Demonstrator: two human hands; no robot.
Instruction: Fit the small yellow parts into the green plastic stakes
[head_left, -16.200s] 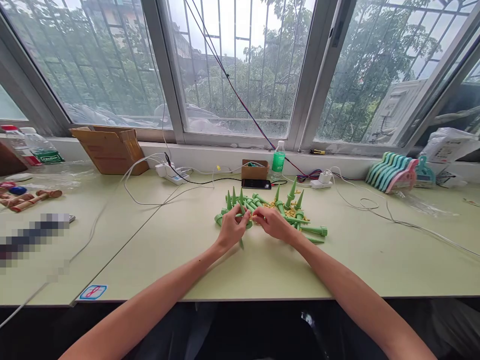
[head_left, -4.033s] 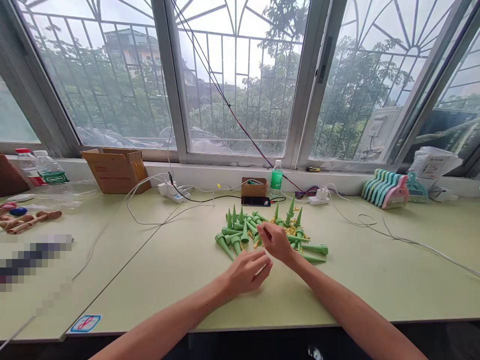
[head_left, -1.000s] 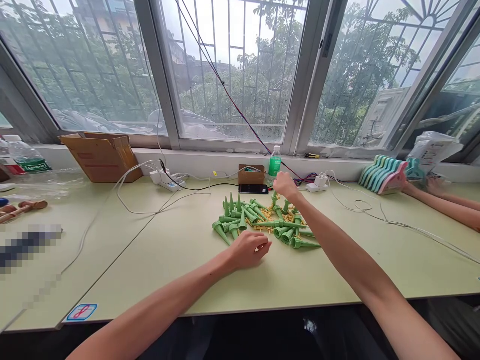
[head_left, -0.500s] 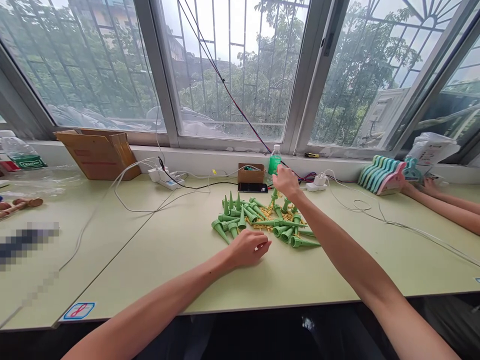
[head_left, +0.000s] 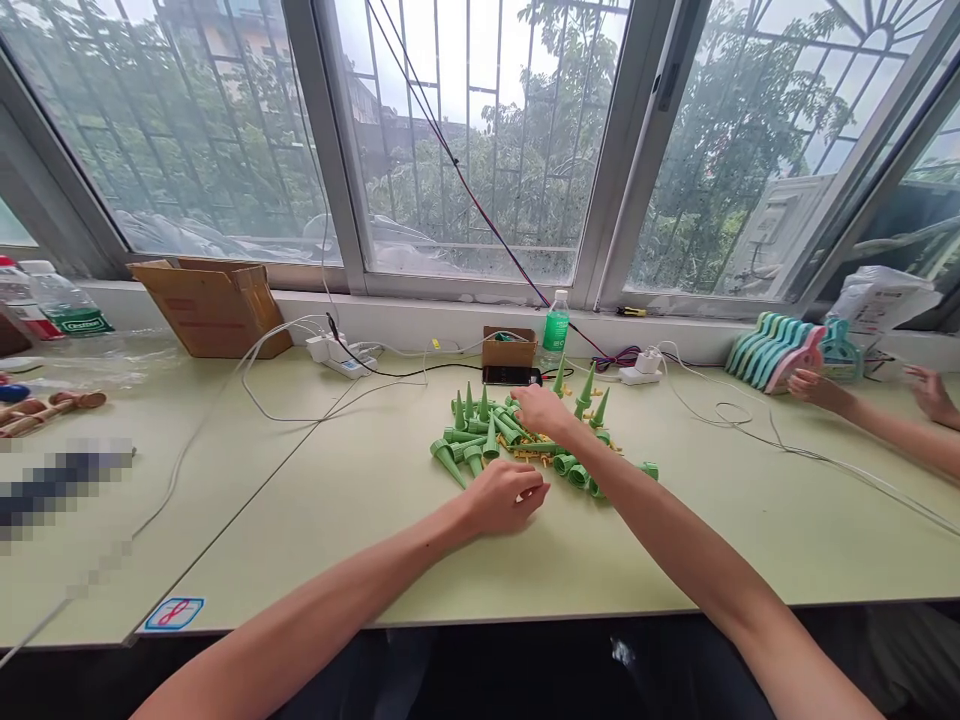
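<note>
A pile of green plastic cone spikes (head_left: pixel 480 445) lies mid-table, mixed with small yellow parts (head_left: pixel 525 455). Three cones (head_left: pixel 586 390) stand upright at the pile's back right. My right hand (head_left: pixel 541 410) rests on top of the pile with its fingers bent together among the cones; what they pinch is hidden. My left hand (head_left: pixel 506 497) lies on the table just in front of the pile. It is curled into a loose fist, and whatever is inside does not show.
Behind the pile are a black phone (head_left: pixel 511 375), a small cardboard box (head_left: pixel 508 350) and a green bottle (head_left: pixel 555 335). A power strip (head_left: pixel 341 355) with cables and a big carton (head_left: pixel 214 305) sit left. Another person's hands (head_left: pixel 817 388) work by a colourful stack (head_left: pixel 780 345) at right.
My right hand has come back from the upright cones near the bottle to the middle of the pile. The left hand has stayed where it was. The other person's hands have shifted.
</note>
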